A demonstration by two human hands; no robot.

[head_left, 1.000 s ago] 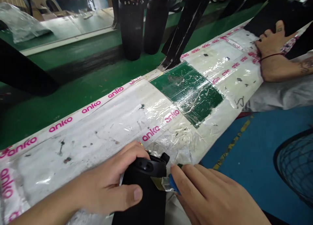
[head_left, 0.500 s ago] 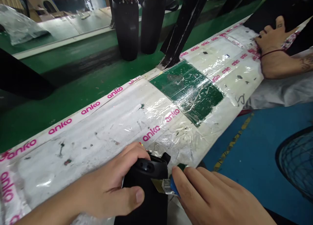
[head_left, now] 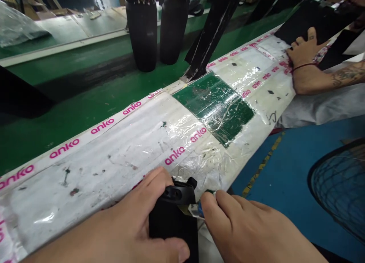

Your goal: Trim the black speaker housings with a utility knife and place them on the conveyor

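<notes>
At the near edge of the bench, my left hand (head_left: 148, 217) is closed around a black fabric-covered body (head_left: 173, 227), with the thumb lying across it. A glossy black plastic end piece (head_left: 178, 193) with small holes tops this body, and a short black tab sticks up from it. My right hand (head_left: 242, 221) grips a utility knife (head_left: 196, 209) with a blue part showing. Its blade meets the seam just under the plastic end piece; the tip is partly hidden there. Most of the knife's handle is hidden by my fingers.
White sheeting with pink "anko" tape (head_left: 102, 125) covers the bench, around a green patch (head_left: 216, 107). Two black cylinders (head_left: 142, 38) stand on the green conveyor (head_left: 94, 88) beyond. A co-worker's hand (head_left: 303, 51) rests at far right. A black mesh basket (head_left: 339, 187) stands at right.
The knife blade has moved up from the fabric to the seam under the end piece. My left hand has shifted, its thumb further right and lower. The view has shifted slightly.
</notes>
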